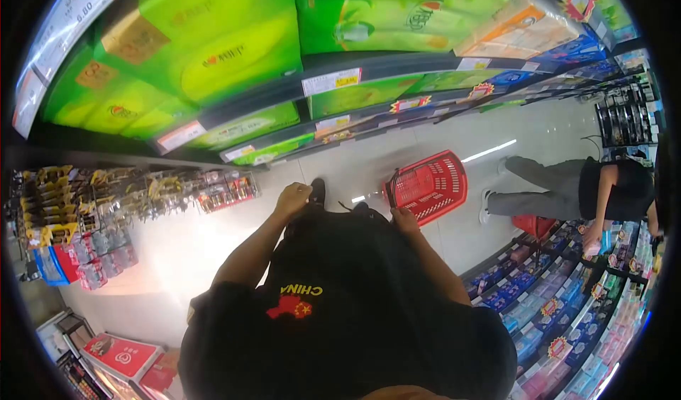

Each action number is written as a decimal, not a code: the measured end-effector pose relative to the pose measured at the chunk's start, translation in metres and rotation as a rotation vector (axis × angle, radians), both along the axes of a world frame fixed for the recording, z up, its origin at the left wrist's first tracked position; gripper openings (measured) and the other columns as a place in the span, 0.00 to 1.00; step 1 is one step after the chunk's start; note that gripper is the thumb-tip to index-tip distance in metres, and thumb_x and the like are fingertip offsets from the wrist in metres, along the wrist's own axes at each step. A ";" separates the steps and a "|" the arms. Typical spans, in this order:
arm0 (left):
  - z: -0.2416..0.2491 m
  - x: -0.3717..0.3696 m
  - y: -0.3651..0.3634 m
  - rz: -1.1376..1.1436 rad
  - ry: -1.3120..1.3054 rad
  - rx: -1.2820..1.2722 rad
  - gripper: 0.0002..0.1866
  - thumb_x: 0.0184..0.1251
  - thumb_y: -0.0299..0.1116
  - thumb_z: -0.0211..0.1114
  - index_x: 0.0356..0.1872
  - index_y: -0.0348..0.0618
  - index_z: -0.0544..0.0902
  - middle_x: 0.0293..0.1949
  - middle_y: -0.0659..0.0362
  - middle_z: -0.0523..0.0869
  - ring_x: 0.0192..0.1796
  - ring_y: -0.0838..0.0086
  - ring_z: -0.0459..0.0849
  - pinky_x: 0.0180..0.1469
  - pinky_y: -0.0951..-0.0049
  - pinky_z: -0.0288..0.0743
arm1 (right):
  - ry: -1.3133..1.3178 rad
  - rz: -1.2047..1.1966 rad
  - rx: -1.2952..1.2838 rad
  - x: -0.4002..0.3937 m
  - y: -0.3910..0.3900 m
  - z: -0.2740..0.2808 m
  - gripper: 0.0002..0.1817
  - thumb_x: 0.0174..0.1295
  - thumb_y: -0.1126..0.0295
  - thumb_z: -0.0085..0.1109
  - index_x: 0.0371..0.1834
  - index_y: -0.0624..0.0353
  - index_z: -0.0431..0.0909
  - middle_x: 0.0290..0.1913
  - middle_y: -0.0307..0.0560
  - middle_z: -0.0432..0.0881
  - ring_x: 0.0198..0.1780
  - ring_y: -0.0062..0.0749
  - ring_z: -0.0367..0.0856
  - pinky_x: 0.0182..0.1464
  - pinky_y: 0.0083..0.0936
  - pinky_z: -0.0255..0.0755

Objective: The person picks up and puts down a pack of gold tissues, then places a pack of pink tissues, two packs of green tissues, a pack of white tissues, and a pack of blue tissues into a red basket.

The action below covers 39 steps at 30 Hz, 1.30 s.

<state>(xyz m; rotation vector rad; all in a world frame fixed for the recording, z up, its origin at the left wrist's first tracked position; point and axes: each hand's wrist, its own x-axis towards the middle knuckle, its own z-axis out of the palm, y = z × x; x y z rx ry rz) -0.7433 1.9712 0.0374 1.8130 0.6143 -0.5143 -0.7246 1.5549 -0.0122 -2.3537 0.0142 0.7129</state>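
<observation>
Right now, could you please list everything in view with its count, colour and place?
Plastic openwork shopping basket: one, red, centre
Second basket: one, red, partly hidden, right
Person in black top and trousers: one, black and grey, right
Large wrapped packs: several, mostly green, top shelves
Hanging packets: many, mostly yellow and black, left
Small shelved packs: many, blue and pink, lower right
Price labels: several, mostly white, shelf edges
Flat-topped display: one, red, lower left
Tiled floor: one, pale, centre
Printed shirt: one, black, bottom
Left hand: one, bare, left of centre
Right hand: one, bare, at the basket's handle

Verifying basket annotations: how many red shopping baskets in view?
2. One basket at the person's right hand; a second basket, partly hidden, beside the other person. More could be hidden.
</observation>
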 end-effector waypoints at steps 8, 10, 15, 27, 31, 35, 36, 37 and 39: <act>-0.052 -0.101 0.002 0.375 0.428 0.066 0.21 0.65 0.48 0.59 0.35 0.35 0.83 0.29 0.50 0.85 0.30 0.62 0.85 0.36 0.61 0.81 | 0.290 -0.244 0.202 0.024 -0.012 0.037 0.23 0.65 0.51 0.56 0.31 0.63 0.80 0.24 0.46 0.79 0.28 0.29 0.79 0.32 0.32 0.71; -0.044 -0.118 -0.009 0.350 0.371 0.067 0.20 0.65 0.46 0.57 0.32 0.35 0.81 0.24 0.51 0.82 0.23 0.67 0.81 0.29 0.63 0.79 | 0.315 -0.288 0.278 0.018 -0.015 0.038 0.24 0.66 0.48 0.55 0.31 0.62 0.80 0.23 0.43 0.79 0.27 0.26 0.77 0.31 0.29 0.70; -0.038 -0.139 -0.040 0.066 0.106 0.262 0.23 0.65 0.49 0.58 0.38 0.35 0.85 0.40 0.46 0.88 0.44 0.55 0.87 0.49 0.58 0.80 | 0.362 -0.339 0.333 0.003 -0.022 0.041 0.29 0.69 0.41 0.50 0.36 0.60 0.83 0.24 0.39 0.77 0.26 0.25 0.73 0.30 0.26 0.67; -0.005 -0.133 -0.078 -0.099 0.166 0.412 0.26 0.65 0.54 0.59 0.43 0.39 0.87 0.50 0.45 0.86 0.56 0.50 0.83 0.60 0.56 0.74 | 0.438 -0.417 0.343 -0.016 -0.015 0.049 0.32 0.67 0.38 0.49 0.37 0.60 0.84 0.27 0.42 0.77 0.28 0.28 0.74 0.32 0.30 0.68; -0.020 -0.127 -0.063 -0.110 0.142 0.349 0.25 0.65 0.54 0.59 0.45 0.40 0.87 0.50 0.47 0.87 0.56 0.51 0.83 0.60 0.57 0.74 | 0.272 -0.309 0.314 -0.024 -0.021 0.050 0.32 0.68 0.38 0.49 0.35 0.61 0.81 0.21 0.44 0.75 0.24 0.29 0.75 0.28 0.31 0.67; -0.006 -0.099 -0.048 -0.060 -0.012 0.266 0.25 0.67 0.52 0.58 0.46 0.38 0.87 0.51 0.46 0.86 0.58 0.52 0.82 0.61 0.59 0.73 | 0.285 -0.336 0.384 -0.041 -0.032 -0.012 0.30 0.69 0.38 0.48 0.28 0.55 0.80 0.20 0.35 0.72 0.23 0.24 0.72 0.27 0.27 0.64; 0.003 -0.090 -0.046 0.009 -0.029 0.181 0.25 0.67 0.52 0.58 0.45 0.38 0.87 0.50 0.45 0.86 0.57 0.52 0.82 0.61 0.59 0.73 | 0.331 -0.334 0.462 -0.042 -0.028 -0.009 0.28 0.71 0.40 0.47 0.25 0.52 0.75 0.17 0.33 0.69 0.19 0.23 0.68 0.24 0.26 0.60; 0.005 -0.082 -0.044 0.105 -0.058 0.123 0.24 0.68 0.50 0.59 0.46 0.36 0.86 0.45 0.45 0.87 0.50 0.56 0.86 0.55 0.60 0.76 | 0.324 -0.260 0.460 -0.045 -0.032 -0.032 0.30 0.73 0.40 0.43 0.22 0.52 0.73 0.16 0.33 0.68 0.18 0.24 0.67 0.24 0.29 0.59; 0.041 -0.059 -0.036 0.197 -0.149 -0.015 0.21 0.68 0.46 0.61 0.47 0.34 0.84 0.38 0.50 0.87 0.38 0.69 0.86 0.42 0.68 0.78 | 0.189 -0.147 0.317 -0.050 -0.012 -0.009 0.36 0.73 0.37 0.35 0.19 0.55 0.73 0.17 0.35 0.68 0.20 0.25 0.66 0.26 0.30 0.60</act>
